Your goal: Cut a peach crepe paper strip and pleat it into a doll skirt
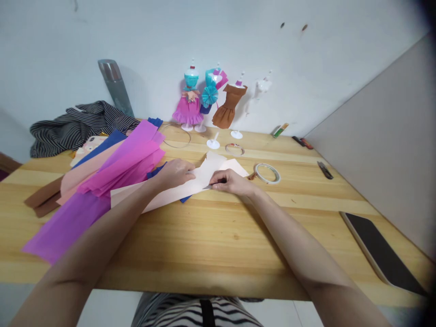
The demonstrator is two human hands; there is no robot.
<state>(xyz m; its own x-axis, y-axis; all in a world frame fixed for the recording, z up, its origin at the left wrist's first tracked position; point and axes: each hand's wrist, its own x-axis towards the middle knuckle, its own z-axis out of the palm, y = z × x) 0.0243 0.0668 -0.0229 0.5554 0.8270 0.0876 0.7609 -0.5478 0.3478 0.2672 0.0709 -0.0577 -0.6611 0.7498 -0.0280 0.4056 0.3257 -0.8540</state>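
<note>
A long strip of pale pink crepe paper (170, 194) lies slanted across the middle of the table, with a whitish end (211, 165) standing up toward the back. My left hand (175, 173) is closed on the upper edge of this strip. At the strip's lower right edge my right hand (231, 182) is closed around what look like small scissors (207, 186). Only a short grey pointed tip of them shows; their handles are hidden in my fingers. A blue piece (185, 199) peeks out from beneath the pale paper.
Purple and pink crepe paper (132, 150) is piled at left. Small dress forms in paper dresses, one in brown (229, 106), stand along the wall. A tape roll (268, 173) lies beyond my right hand; a phone (381, 250) and a black cutter (324, 170) lie at right.
</note>
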